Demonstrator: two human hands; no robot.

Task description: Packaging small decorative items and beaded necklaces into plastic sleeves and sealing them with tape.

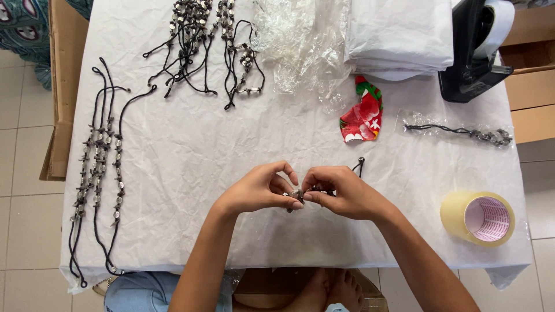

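Red floral cloth [362, 112], yellowish tape roll [478, 218]

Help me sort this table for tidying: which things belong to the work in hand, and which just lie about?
In hand:
beaded cord bracelet, in left hand and right hand
laid-out bracelets
bracelet pile
bagged bracelet
clear bags

Lying about:
tape roll
tape dispenser
floral cloth
folded white sheets
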